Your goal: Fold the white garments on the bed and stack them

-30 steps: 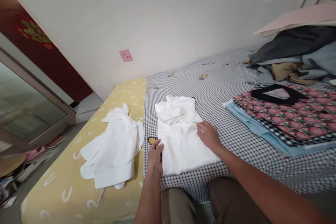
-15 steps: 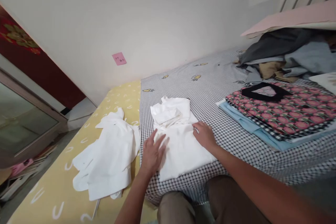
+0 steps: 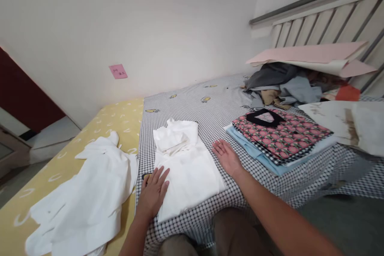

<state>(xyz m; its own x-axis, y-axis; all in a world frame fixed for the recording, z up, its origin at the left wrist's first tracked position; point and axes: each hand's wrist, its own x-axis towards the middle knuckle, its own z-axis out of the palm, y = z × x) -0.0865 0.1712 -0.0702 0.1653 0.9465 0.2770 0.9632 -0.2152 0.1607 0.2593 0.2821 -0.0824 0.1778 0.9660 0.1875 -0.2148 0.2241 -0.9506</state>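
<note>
A white garment point(image 3: 189, 176), folded into a long rectangle with a bunched upper end, lies on the checked bedsheet point(image 3: 177, 106) in front of my knees. My left hand point(image 3: 154, 190) rests on its left edge, fingers stretched out and holding nothing. Just past the right edge, my right hand point(image 3: 226, 158) is turned partly palm up with its fingers apart and nothing in it. To the left, another white garment point(image 3: 90, 196) lies loosely spread on the yellow patterned sheet point(image 3: 117, 120).
Folded clothes, topped by a pink-and-black patterned garment point(image 3: 285, 132), are stacked on the right. Behind them sits a heap of grey and brown clothes point(image 3: 279, 84) under a pink sheet of board point(image 3: 309, 53). A slatted headboard point(image 3: 318, 20) and a wall bound the bed.
My right hand has lifted off the white garment and moved to its right, turning palm up. My left hand stays at the left edge. The view has swung to the right.
</note>
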